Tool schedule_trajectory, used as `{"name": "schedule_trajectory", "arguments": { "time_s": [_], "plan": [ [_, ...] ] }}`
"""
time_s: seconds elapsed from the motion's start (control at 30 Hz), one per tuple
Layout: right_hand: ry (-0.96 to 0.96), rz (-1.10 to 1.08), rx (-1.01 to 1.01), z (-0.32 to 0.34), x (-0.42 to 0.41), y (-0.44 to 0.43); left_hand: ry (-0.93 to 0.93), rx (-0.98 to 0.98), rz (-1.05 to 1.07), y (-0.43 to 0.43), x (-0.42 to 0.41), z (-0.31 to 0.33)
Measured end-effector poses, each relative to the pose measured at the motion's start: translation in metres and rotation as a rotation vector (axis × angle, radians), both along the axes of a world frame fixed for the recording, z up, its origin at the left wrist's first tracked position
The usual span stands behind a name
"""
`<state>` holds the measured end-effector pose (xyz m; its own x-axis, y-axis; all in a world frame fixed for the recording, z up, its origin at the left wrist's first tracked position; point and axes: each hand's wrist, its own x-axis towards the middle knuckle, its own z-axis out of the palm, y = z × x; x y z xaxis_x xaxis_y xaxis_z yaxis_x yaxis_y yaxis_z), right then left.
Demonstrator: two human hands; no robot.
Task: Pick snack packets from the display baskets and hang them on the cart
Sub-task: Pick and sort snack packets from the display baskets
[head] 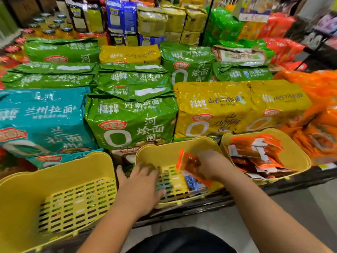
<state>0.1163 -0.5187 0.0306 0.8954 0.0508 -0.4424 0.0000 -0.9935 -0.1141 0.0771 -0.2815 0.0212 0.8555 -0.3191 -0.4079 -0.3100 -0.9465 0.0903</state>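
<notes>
Orange snack packets (255,154) heaped in right yellow basket (299,152); one (191,164) over middle basket (164,152).

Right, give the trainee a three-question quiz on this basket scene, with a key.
1. True or false: the right hand has an orange snack packet in its grip.
2. Which yellow basket holds the most packets? A) left basket B) middle basket C) right basket
3. Fill in: the left hand reaches into the ______ basket.

Key: 1 true. 2 C; the right one is piled with orange packets, the left one shows only its bare slotted wall. 3 middle; the hand lies spread over the slotted floor, and the blur hides whether it grips anything.
</notes>
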Motion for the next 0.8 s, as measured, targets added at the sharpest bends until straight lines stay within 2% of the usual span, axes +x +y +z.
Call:
{"name": "schedule_trajectory", "arguments": {
  "time_s": [0.13, 0.2, 0.33, 0.43, 0.57, 0.7, 0.8],
  "plan": [
    [-0.299, -0.204, 0.348, 0.037, -0.023, -0.038, 0.017, 0.035, -0.012, -0.029, 0.013, 0.011],
    [-0.383, -0.3, 0.505, 0.042, -0.033, -0.057, 0.058, 0.066, -0.057, -0.049, 0.023, 0.007],
    [-0.394, -0.486, 0.781, 0.033, -0.048, -0.087, 0.077, 0.189, -0.228, -0.091, 0.049, -0.014],
    [-0.39, -0.574, 0.977, 0.025, -0.06, -0.101, 0.156, 0.16, -0.464, -0.115, 0.071, -0.039],
    [-0.396, -0.644, 1.093, 0.022, -0.073, -0.109, 0.176, 0.156, -0.726, -0.135, 0.091, -0.082],
    [-0.352, -0.693, 1.152, 0.023, -0.08, -0.117, 0.22, 0.213, -0.781, -0.146, 0.098, -0.107],
    [-0.341, -0.739, 1.157, 0.022, -0.087, -0.124, 0.102, 0.219, -0.845, -0.147, 0.102, -0.109]
  ]
}}
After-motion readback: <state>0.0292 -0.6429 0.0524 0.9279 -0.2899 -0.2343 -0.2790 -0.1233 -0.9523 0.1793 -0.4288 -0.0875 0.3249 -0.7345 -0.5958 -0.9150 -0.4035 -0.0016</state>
